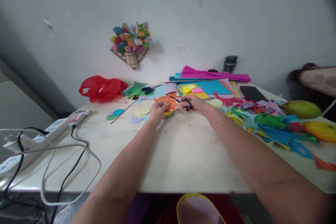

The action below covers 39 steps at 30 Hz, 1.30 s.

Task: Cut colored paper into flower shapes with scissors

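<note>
My left hand (158, 109) pinches the edge of an orange piece of paper (172, 103) with pale spots on it. Just to its right, my right hand (193, 103) is closed around black-handled scissors (188, 105). The blades are blurred and partly hidden, so I cannot tell whether they touch the paper. Beneath the two hands lie small paper scraps and a yellow paper piece (168, 113). Pale yellow paper shapes (141, 112) rest left of my left hand, with blue and green paper circles (118, 112) farther left.
Paper offcuts (270, 120) and yellow-green fruit (301, 109) crowd the right side, near a dark phone (253, 93). Coloured sheets (216, 87) lie at the back. Dark-handled scissors (149, 90) and a red plastic bag (102, 89) are back left; a power strip (39, 143) with cables lines the left edge.
</note>
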Tool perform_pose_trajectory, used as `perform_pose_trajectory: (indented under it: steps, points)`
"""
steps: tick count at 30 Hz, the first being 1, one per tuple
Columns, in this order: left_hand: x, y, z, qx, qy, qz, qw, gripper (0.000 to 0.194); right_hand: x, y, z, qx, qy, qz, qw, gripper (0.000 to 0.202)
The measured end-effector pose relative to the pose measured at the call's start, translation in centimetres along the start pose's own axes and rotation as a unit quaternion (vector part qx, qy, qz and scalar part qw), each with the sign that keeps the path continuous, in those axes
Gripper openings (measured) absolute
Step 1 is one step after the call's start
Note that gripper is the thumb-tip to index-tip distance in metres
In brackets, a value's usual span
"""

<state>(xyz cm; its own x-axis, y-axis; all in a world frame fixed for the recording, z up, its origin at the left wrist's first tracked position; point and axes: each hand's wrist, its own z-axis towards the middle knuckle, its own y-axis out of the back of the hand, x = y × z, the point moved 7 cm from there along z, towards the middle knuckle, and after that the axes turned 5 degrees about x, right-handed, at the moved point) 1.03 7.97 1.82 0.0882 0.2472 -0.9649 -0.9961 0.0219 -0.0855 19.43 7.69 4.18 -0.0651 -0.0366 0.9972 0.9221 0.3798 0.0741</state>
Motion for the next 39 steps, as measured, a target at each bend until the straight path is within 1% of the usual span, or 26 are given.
perform_pose_trajectory:
  steps: [2,5,11,16,19,23,28,39]
  points:
    - [0.1,0.0,0.0,0.008,0.001,-0.001,1.000,0.043,0.1,-0.2,0.0,-0.005,0.002,0.000,1.000,0.021]
    - [0.0,0.2,0.0,-0.003,0.003,-0.030,1.000,0.042,0.1,-0.4,0.1,0.012,0.009,-0.017,1.000,0.020]
    - [-0.8,0.9,-0.4,-0.048,0.011,-0.131,0.990,0.044,-0.3,-1.1,0.1,0.078,0.014,-0.058,0.995,0.021]
    - [-0.9,1.1,-0.7,-0.085,0.023,-0.147,0.985,0.044,-0.9,-2.4,0.3,0.131,0.009,-0.101,0.986,0.031]
    - [-0.8,1.3,-0.7,-0.101,0.024,-0.159,0.982,0.043,-1.2,-2.9,0.5,0.146,0.009,-0.119,0.982,0.034]
    - [-0.5,1.4,-0.7,-0.115,0.029,-0.177,0.977,0.042,-1.3,-3.6,0.5,0.137,-0.002,-0.120,0.983,0.035]
    - [-0.4,1.1,-0.7,-0.114,0.029,-0.184,0.976,0.044,-1.1,-4.2,0.2,0.115,-0.011,-0.105,0.988,0.034]
    - [-0.6,0.9,-1.0,-0.122,0.026,-0.189,0.974,0.047,-1.5,-4.4,0.4,0.106,-0.002,-0.081,0.991,0.033]
